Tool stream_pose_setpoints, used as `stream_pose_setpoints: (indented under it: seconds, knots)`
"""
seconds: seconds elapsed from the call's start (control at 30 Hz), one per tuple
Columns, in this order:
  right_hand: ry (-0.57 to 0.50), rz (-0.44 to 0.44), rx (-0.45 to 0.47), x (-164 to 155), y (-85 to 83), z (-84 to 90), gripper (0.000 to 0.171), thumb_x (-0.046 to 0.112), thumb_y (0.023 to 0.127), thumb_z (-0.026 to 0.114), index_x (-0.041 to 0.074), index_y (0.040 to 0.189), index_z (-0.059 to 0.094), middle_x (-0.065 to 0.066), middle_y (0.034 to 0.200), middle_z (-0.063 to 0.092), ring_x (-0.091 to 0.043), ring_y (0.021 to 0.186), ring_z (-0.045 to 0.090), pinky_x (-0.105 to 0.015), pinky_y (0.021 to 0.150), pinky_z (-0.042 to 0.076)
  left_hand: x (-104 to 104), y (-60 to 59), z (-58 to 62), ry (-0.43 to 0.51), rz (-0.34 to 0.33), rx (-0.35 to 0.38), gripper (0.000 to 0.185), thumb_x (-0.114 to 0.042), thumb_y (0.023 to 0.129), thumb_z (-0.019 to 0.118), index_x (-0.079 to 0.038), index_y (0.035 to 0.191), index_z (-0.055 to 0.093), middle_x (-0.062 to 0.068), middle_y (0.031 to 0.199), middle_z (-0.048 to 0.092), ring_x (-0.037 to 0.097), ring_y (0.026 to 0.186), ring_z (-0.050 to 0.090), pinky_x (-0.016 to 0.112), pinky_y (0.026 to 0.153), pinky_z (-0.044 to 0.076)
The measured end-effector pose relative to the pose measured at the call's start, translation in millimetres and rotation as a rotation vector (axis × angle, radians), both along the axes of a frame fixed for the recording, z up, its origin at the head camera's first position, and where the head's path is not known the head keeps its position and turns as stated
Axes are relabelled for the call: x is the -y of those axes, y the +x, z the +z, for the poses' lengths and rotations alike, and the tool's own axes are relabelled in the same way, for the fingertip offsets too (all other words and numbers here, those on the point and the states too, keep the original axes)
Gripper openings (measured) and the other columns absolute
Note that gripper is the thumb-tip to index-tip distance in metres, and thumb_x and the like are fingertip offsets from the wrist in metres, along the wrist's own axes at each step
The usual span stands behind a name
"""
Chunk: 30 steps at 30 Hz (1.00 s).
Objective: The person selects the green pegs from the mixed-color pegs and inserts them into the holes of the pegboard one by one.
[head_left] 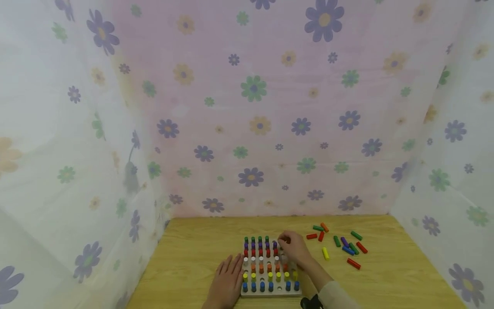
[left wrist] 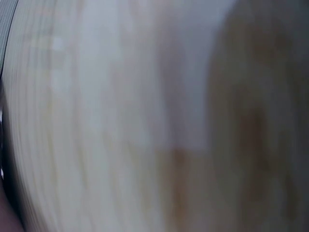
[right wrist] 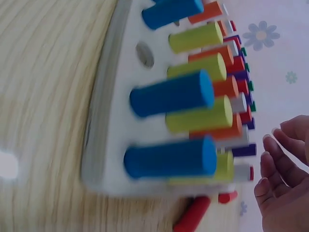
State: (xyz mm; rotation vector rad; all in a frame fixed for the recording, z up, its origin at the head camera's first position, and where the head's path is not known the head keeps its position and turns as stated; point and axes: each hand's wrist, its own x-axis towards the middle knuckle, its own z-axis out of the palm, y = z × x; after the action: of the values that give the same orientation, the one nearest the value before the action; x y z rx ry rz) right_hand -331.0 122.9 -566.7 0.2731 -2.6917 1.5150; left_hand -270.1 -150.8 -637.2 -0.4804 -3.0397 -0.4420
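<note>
A pale wooden pegboard (head_left: pixel 270 295) stands on the table, with pegs upright in rows of green, purple, red, white, orange, yellow and blue. My left hand (head_left: pixel 227 279) lies flat with straight fingers, its fingertips at the board's left edge. Over the board's far right corner is my right hand (head_left: pixel 295 248), beside the end purple peg (head_left: pixel 275 244). Its fingers are loosely bent in the right wrist view, with no peg visible between them. Close to that camera stand a blue peg (right wrist: pixel 171 157) and a yellow peg (right wrist: pixel 200 114). The left wrist view is a blur.
Loose pegs lie scattered right of the board, among them a yellow peg (head_left: pixel 326 253), a red peg (head_left: pixel 353 263) and a blue peg (head_left: pixel 348 250). A flowered curtain (head_left: pixel 251 128) encloses the table (head_left: pixel 185 240) at the back and sides.
</note>
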Motion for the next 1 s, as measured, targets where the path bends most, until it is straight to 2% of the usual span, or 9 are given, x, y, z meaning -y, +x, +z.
stream_pose_setpoints:
  seconds: [0.2,0.33,0.47,0.67,0.83,1.0]
  knots:
    - [0.054,-0.033,0.019,-17.5,8.7,0.1,0.011,0.009,0.1,0.066,0.003,0.104,0.073,-0.003,0.09,0.069,-0.016,0.074,0.06,-0.03,0.063,0.051,0.4,-0.1,0.0,0.005,0.006,0.032,0.059,-0.046,0.112,0.022,-0.015,0.157,0.044,0.004,0.161,0.042,0.036,0.15,0.032,0.059,0.121,0.024]
    - [0.116,-0.088,0.03,-30.2,12.2,-0.7,0.009,0.009,0.098,0.067,0.005,0.104,0.073,0.001,0.091,0.068,-0.013,0.078,0.057,-0.029,0.067,0.051,0.1,2.2,1.0,0.018,0.0,0.024,0.057,-0.045,0.113,0.025,-0.014,0.157,0.045,0.004,0.161,0.043,0.036,0.149,0.034,0.06,0.121,0.025]
    - [0.16,-0.096,0.001,-42.3,16.7,2.6,0.009,0.007,0.097,0.068,0.004,0.105,0.073,0.001,0.092,0.066,-0.013,0.079,0.056,-0.031,0.067,0.051,0.0,3.4,2.2,0.018,-0.003,0.015,0.056,-0.044,0.113,0.026,-0.015,0.157,0.045,0.003,0.161,0.043,0.036,0.149,0.034,0.059,0.121,0.026]
    - [0.229,-0.097,-0.054,-61.8,20.8,5.6,0.015,0.004,0.094,0.07,0.0,0.108,0.073,-0.002,0.09,0.068,-0.012,0.076,0.057,-0.03,0.066,0.052,-0.4,1.9,1.9,0.01,-0.002,0.016,0.058,-0.046,0.113,0.023,-0.016,0.157,0.044,0.002,0.161,0.042,0.035,0.15,0.034,0.058,0.121,0.026]
    - [0.29,-0.116,-0.02,-81.5,24.2,4.2,0.023,0.007,0.093,0.071,-0.003,0.114,0.071,-0.004,0.094,0.069,-0.014,0.077,0.059,-0.034,0.066,0.053,-0.2,0.9,2.9,0.014,-0.009,0.021,0.058,-0.046,0.113,0.023,-0.016,0.158,0.043,0.003,0.162,0.041,0.035,0.15,0.033,0.058,0.121,0.025]
    - [0.327,-0.113,0.012,-100.3,29.7,5.3,0.032,0.008,0.093,0.071,-0.008,0.12,0.066,-0.013,0.101,0.069,-0.023,0.083,0.065,-0.041,0.07,0.057,0.0,1.1,3.3,0.012,-0.009,0.026,0.057,-0.045,0.113,0.024,-0.015,0.158,0.043,0.003,0.162,0.041,0.035,0.15,0.032,0.058,0.121,0.025]
